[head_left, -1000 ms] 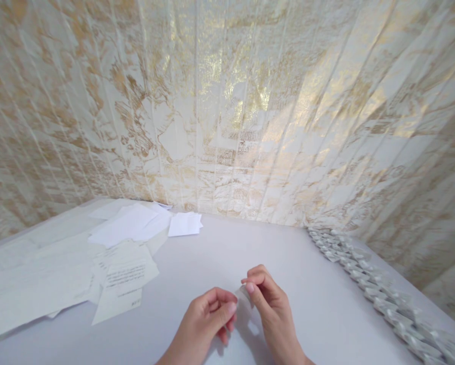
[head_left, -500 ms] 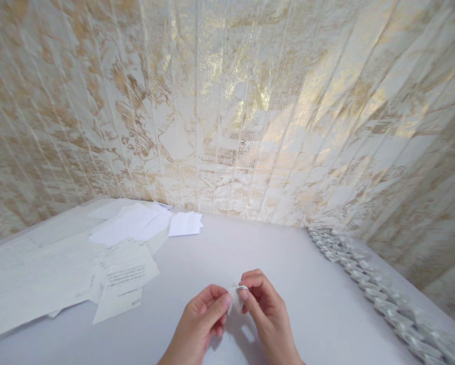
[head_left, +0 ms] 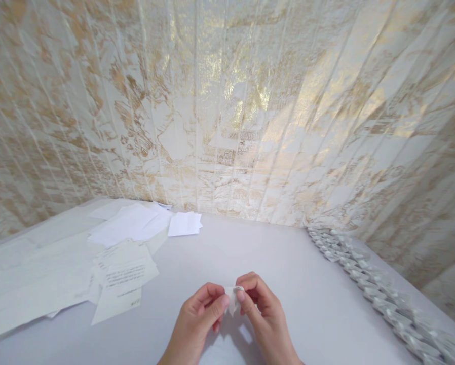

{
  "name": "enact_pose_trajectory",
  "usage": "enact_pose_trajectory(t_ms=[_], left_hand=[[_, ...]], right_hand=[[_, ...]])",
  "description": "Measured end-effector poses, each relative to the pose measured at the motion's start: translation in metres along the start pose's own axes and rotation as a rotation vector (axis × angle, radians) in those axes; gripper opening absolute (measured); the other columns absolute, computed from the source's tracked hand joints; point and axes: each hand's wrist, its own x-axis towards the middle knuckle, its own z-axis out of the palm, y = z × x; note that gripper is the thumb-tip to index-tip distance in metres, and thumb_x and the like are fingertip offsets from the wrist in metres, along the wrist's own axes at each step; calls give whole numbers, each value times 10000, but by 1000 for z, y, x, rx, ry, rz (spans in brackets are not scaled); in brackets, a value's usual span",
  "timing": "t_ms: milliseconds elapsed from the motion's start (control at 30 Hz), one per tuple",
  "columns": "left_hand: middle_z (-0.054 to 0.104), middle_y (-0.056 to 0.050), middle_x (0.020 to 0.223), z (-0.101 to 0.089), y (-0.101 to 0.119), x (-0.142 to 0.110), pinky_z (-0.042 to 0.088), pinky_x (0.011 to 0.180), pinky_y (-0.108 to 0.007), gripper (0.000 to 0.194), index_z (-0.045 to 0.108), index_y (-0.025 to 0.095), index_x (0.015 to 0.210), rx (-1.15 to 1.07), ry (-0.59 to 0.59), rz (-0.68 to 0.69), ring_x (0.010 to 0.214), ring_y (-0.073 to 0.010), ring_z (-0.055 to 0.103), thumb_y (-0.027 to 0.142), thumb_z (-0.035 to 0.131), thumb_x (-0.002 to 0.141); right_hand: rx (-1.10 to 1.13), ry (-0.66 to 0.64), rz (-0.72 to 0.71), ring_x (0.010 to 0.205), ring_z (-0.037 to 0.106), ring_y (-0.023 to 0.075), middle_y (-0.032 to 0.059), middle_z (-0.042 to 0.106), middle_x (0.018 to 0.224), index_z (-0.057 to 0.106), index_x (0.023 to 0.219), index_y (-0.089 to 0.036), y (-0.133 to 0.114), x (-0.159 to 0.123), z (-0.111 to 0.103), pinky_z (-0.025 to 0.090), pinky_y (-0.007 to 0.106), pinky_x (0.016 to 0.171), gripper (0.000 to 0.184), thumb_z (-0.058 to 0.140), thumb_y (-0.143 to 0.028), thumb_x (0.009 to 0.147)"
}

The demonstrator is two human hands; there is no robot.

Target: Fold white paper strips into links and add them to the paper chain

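Note:
A small folded piece of white paper is pinched between my two hands, above the near middle of the table. My left hand grips its left side between thumb and index finger. On the right side, my right hand pinches it near the upper corner, where a greyish fold shows. The lower end of the paper narrows to a point between the hands. My fingertips hide part of it.
White sheets and printed paper pieces overlap on the table's left. A small paper stack lies near the back edge. Rows of folded paper pieces run along the right side. A patterned curtain hangs behind the white table.
My right hand has shifted slightly left and down, closer to my left hand. The paper has turned a little, and its pointed lower end now shows more clearly.

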Motion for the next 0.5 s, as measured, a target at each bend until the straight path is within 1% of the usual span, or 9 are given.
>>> enact_pose_trajectory(t_ms=[167,267,333,400,500], left_hand=[[527,36,617,-3,-1,1,327,575,-215,401,723,177,751,40,-9,5,600,-108,394,559,815,669],[541,22,653,-7,-2,4,325,573,-224,381,735,178,748,103,-67,39,605,-114,383,557,768,724],[524,26,644,-10,-3,7,321,565,-228,390,723,180,723,145,-97,66,594,-115,371,569,746,739],[493,35,628,-11,-3,9,318,567,-231,396,699,184,692,162,-102,85,589,-116,365,574,736,747],[430,51,611,-11,-2,8,313,577,-237,404,665,188,657,162,-103,110,591,-120,358,575,727,757]], right_hand=[[-62,-45,-63,755,543,138,-11,578,823,594,825,-215,-1,1,0,422,237,684,173,568,-316,963],[-93,-37,-136,802,563,139,-9,607,904,617,951,-244,-3,2,0,431,228,700,22,602,-256,941],[-109,-22,-193,816,566,141,-8,616,929,631,995,-261,-5,3,-1,434,227,704,74,626,-235,926],[-119,-27,-222,799,566,140,-11,623,900,658,946,-263,-8,4,-2,434,226,696,46,637,-230,922],[-107,-25,-200,772,573,140,-11,638,854,690,873,-256,-10,4,-3,438,227,686,65,648,-242,921]])
